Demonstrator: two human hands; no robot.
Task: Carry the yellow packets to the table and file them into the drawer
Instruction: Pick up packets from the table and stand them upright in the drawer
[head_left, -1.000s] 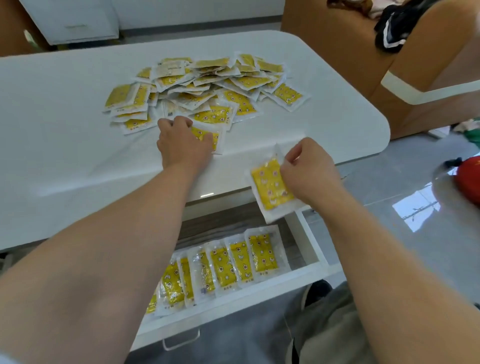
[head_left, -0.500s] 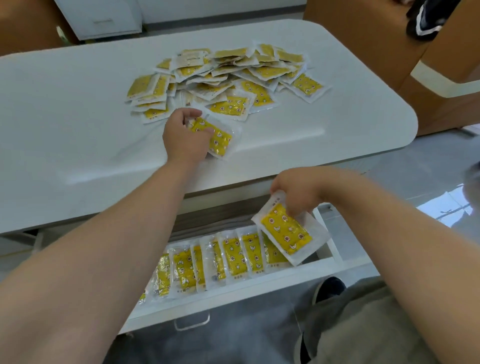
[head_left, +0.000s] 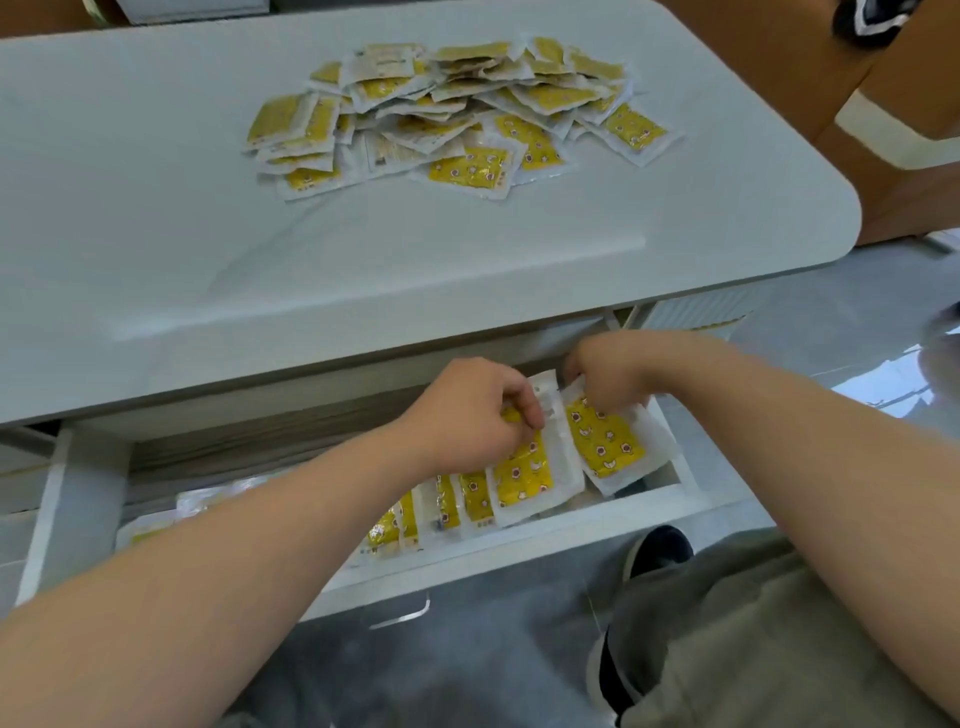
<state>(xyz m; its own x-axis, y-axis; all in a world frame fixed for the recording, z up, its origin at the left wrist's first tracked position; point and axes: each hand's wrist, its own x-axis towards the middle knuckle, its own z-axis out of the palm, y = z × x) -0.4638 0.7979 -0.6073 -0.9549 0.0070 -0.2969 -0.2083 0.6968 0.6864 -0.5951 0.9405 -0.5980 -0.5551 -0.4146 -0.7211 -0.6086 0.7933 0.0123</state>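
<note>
Both hands are down at the drawer (head_left: 519, 543) now. The left hand (head_left: 467, 415) has come off the counter (head_left: 156, 234), where it was half a second back, and brought its yellow packet (head_left: 524, 470) along. The right hand (head_left: 608, 376) has sunk from above the drawer front right into it.

Left hand's fingers are curled, thumb and fingertips pinching that packet by its upper part. It stands tilted at the right end of the filed row (head_left: 441, 506), overlapping the packet behind.

Right hand is curled too, gripping the top edge of a second packet (head_left: 605, 441). That one leans just beside the first, at the drawer's right end; whether it touches the wall I cannot tell.

Filed row runs leftward along the drawer front, packets on edge and overlapping, partly hidden under the left forearm.

Up on the counter, the loose pile (head_left: 447, 114) of yellow packets sits well apart from the near edge. Below the drawer front hangs a metal handle (head_left: 400, 617). Right of it are a dark shoe (head_left: 660, 551) and grey-green trousers (head_left: 753, 649) over the glossy grey floor (head_left: 857, 374).
</note>
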